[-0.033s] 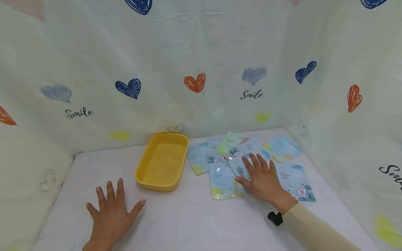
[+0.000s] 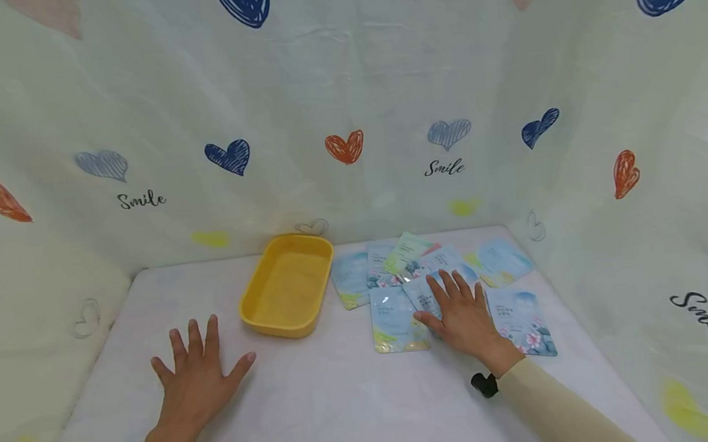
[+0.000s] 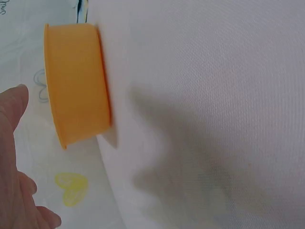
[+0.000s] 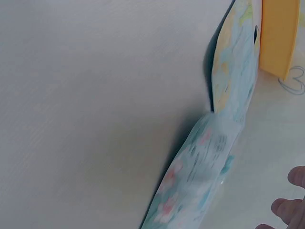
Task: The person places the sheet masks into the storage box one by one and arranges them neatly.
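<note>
My left hand (image 2: pixel 194 389) is held with fingers spread over the white table, its shadow showing in the left wrist view. It holds nothing. Over a group of flat, pale blue sachets at the right, my right hand (image 2: pixel 466 320) has its fingers spread and grips none of them. The nearest are a sachet (image 2: pixel 422 300) partly under its fingertips, one with a yellow-green corner (image 2: pixel 395 320) to the left, and a flowered one (image 2: pixel 527 325) to the right. In the right wrist view, fingers (image 4: pixel 290 210) appear apart from a flowered sachet (image 4: pixel 190 171).
A yellow plastic tray (image 2: pixel 261 322) stands at the back, between the hands and left of the sachets. More sachets, including a green one (image 2: pixel 404 250), overlap near the back edge. White cloth (image 2: pixel 342 94) with printed hearts hangs behind and beside the table (image 2: pixel 327 408).
</note>
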The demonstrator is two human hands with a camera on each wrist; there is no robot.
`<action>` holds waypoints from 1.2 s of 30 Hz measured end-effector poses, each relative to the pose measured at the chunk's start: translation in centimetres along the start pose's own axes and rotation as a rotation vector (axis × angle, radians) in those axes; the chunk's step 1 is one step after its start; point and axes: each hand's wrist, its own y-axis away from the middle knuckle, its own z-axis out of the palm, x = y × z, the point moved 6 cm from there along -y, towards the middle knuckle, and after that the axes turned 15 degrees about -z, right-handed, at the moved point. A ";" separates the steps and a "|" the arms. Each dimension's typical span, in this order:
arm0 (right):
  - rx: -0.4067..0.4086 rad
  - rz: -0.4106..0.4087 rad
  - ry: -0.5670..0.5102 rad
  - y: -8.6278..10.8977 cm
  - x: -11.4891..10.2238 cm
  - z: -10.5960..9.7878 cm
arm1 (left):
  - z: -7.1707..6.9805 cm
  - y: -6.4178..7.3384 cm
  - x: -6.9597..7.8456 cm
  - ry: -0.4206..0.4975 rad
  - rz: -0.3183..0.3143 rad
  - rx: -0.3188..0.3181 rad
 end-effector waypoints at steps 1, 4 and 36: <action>-0.003 0.000 -0.002 -0.2 -0.2 0.0 | 0.0 0.0 0.0 0.000 -0.002 -0.006; -0.006 -0.006 -0.005 -0.7 -0.8 0.1 | -0.1 0.0 0.0 -0.008 -0.007 -0.023; 0.008 -0.006 0.086 -2.7 -4.0 0.5 | 0.3 -0.5 -0.6 -0.057 0.018 -0.009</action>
